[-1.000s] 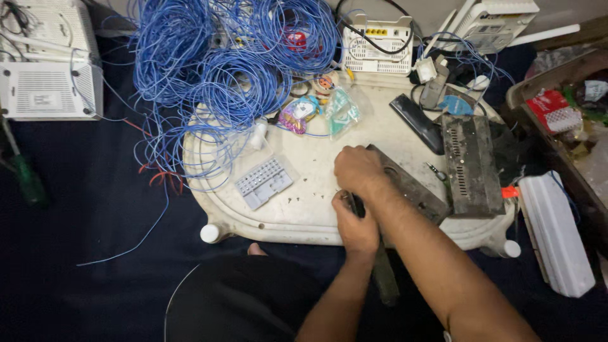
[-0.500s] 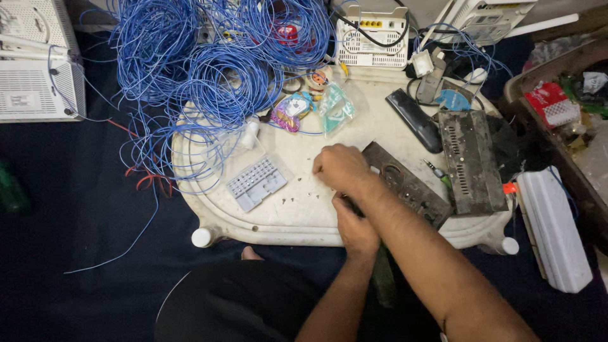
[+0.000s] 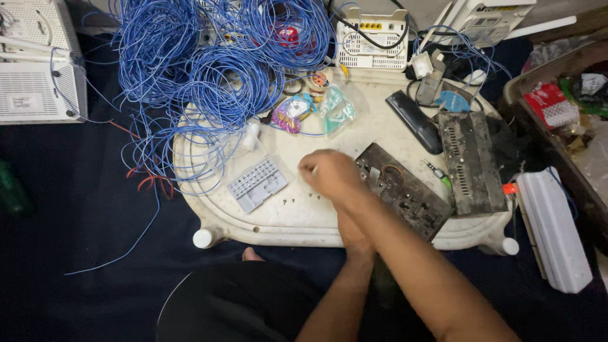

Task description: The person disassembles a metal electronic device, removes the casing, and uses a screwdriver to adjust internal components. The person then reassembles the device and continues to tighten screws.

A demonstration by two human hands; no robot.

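My right hand (image 3: 329,174) reaches in from the lower right and rests knuckles up on a white plastic tray (image 3: 266,231), fingers curled down with their tips hidden. It sits just left of a dark circuit board (image 3: 411,193), close to some tiny loose screws (image 3: 286,201). A grey connector block (image 3: 256,183) lies further left. My left hand (image 3: 351,231) is at the tray's near edge, mostly covered by my right forearm, so its grip is hidden.
Tangled blue wire (image 3: 209,76) covers the tray's back left. A perforated metal case (image 3: 468,161), black remote (image 3: 415,120) and small packets (image 3: 335,111) lie on the tray. White routers (image 3: 373,38) stand behind, a white box (image 3: 38,69) left, a long white unit (image 3: 554,231) right.
My right hand has slid left off the end of the circuit board to the bare tray near the loose screws. The left hand has stayed at the tray's edge.
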